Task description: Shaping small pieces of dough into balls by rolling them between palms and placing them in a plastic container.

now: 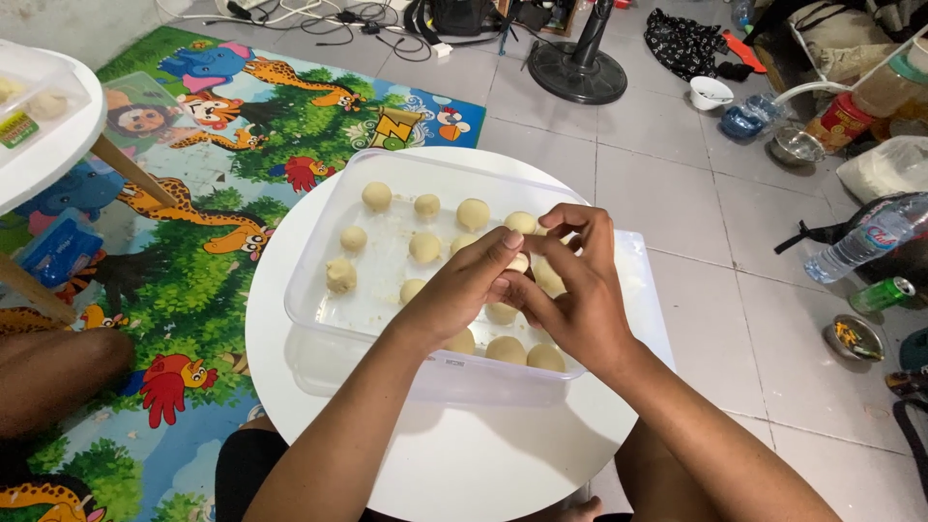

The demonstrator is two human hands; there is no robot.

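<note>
A clear plastic tub [319,280] sits on a round white table [454,464] and holds several pale dough balls [377,196]. Both my hands meet above the tub's right half. My left hand [464,285] and my right hand [570,290] pinch one small dough piece [520,262] together between the fingertips. More dough balls [506,349] lie under my hands along the tub's near wall, partly hidden by them.
A colourful animal play mat [193,222] covers the floor at left, with another white table [48,145] over it. A fan base [578,72], bowls [710,93], a water bottle [865,240] and a green can [882,294] stand on the tiles at right.
</note>
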